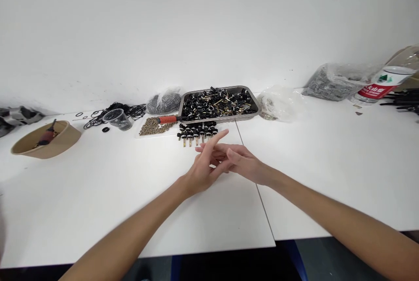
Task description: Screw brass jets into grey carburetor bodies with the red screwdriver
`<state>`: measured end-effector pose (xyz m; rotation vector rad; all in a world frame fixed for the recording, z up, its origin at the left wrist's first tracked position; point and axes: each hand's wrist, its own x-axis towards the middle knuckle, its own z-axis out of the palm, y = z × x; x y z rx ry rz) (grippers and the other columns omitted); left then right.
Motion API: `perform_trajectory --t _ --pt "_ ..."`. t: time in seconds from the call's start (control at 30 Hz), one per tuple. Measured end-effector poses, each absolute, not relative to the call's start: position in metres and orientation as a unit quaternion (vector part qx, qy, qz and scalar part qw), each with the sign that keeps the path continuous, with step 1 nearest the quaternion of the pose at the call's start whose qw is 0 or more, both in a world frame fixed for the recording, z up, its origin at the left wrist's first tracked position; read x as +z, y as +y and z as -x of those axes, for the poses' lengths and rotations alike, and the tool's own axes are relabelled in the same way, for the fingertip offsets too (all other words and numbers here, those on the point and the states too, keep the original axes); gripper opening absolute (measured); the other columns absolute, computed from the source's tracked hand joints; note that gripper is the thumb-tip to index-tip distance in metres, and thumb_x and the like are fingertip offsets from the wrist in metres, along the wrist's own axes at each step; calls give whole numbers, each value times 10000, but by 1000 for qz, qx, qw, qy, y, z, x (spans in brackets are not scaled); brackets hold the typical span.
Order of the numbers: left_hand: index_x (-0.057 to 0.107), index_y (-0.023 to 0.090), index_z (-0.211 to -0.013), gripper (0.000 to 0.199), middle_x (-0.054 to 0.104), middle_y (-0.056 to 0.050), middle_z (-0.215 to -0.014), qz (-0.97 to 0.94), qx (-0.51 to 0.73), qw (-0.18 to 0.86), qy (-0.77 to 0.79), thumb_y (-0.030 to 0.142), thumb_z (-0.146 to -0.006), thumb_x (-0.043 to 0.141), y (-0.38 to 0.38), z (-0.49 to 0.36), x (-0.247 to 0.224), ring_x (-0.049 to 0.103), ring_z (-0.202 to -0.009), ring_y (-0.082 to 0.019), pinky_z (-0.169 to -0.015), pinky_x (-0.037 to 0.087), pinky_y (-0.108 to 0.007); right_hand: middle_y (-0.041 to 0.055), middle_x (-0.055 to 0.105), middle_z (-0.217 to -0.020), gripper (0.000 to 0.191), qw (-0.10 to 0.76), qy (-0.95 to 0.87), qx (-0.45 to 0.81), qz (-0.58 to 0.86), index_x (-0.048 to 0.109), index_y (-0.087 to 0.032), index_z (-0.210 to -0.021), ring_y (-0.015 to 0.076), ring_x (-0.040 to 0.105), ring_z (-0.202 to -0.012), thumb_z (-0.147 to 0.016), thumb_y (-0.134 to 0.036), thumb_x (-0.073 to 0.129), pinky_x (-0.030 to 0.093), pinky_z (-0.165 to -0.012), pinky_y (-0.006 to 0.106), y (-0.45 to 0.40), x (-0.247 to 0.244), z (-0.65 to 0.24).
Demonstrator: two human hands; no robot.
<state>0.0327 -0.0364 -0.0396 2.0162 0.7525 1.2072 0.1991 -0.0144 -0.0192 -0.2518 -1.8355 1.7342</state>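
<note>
**Left grip (201, 174) meshed with right grip (248, 167), just short of black-and-metal parts (198, 130)**

Fingers loosely interlaced over desk (157, 215), left index stretched out, away and rightward. Nothing visible in either grip; cannot tell if pinching anything small, inner fingers hidden.

Parts just beyond meshed grips and slightly left, near end of group partly covered by fingers in this view. Closer sideways to left grip, with right fingertips also reaching across near them; contact not clear. Group lined up side to side; front pieces with long axes running roughly near to far, metal stems pointing back toward grips, black ends away.

Farther beyond grips: metal tray (225, 119), long axis side to side, heaped with similar pieces. Left of parts: red-handled tool (167, 119), lying side to side, dark end toward tray, over brass-coloured bits (152, 127). Farther left of grips: clear cup (118, 119) tilted beside black rings (139, 111), then tan bowl (63, 143) with another tool (47, 136) inside. Right of grips, beyond: clear bag (281, 104), grey-filled bag (330, 84), leaning bottle (381, 84).
</note>
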Motion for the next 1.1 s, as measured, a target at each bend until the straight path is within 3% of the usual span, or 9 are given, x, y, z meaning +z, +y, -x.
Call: perform_trajectory --t 0.1,0.23,0.3,0.47,0.6,0.8,0.93,1.1 --pt "226 271 -1490 621 680 -72 -953 -762 468 345 286 254 -940 514 -36 -32 -39 645 -649 -112 -558 585 -209 134 514 -1377 459 293 -573 762 75 575 -203 -1289 246 537 -1211 -1011 -523 400 470 -1006 446 -15 -20 -198" --pt "200 301 -1500 584 704 -38 -880 -733 533 314 282 302 -972 450 -37 -32 -34 615 -561 -94 -516 567 -200 102 555 -1322 379 314 -507 802 38 628 -221 -1147 235 567 -1140 -990 -519 454 487 -977 484 -14 -22 -196" --pt "283 308 -1471 513 713 -22 -861 -722 544 311 294 317 -979 430 -37 -32 -32 650 -592 -104 -533 581 -201 91 566 -1304 378 314 -496 809 23 630 -229 -1145 233 567 -1120 -978 -529 473 491 -968 503 -12 -22 -196" --pt "644 201 -1159 268 732 -52 -979 -754 527 219 326 277 -947 501 -38 -31 -35 702 -684 -117 -589 599 -190 120 489 -1399 484 266 -535 802 20 657 -187 -1184 266 490 -1231 -933 -579 522 419 -1057 499 -8 -22 -198" --pt "686 198 -1063 195 752 -19 -926 -755 553 168 308 219 -908 569 -39 -33 -35 715 -693 -118 -624 605 -187 103 442 -1449 422 262 -531 806 17 690 -195 -1165 266 486 -1249 -965 -516 502 400 -1078 486 -8 -23 -198" --pt "709 195 -939 130 750 8 -837 -726 558 183 358 239 -893 596 -41 -37 -36 690 -590 -104 -567 591 -179 90 564 -1328 318 286 -507 811 66 725 -191 -1094 247 537 -1173 -973 -408 527 420 -1063 505 -12 -23 -195" --pt "673 190 -1045 222 739 -20 -933 -738 533 214 355 266 -955 486 -38 -34 -43 678 -590 -90 -555 578 -181 98 617 -1249 321 292 -461 831 101 708 -168 -1122 252 583 -1090 -971 -375 515 460 -1022 510 -14 -20 -195" --pt "608 200 -1220 350 724 -60 -1052 -758 485 277 338 313 -995 365 -35 -30 -42 692 -668 -106 -619 597 -218 98 600 -1276 349 284 -467 835 68 680 -188 -1162 254 567 -1144 -996 -336 412 448 -1032 499 -10 -23 -197"
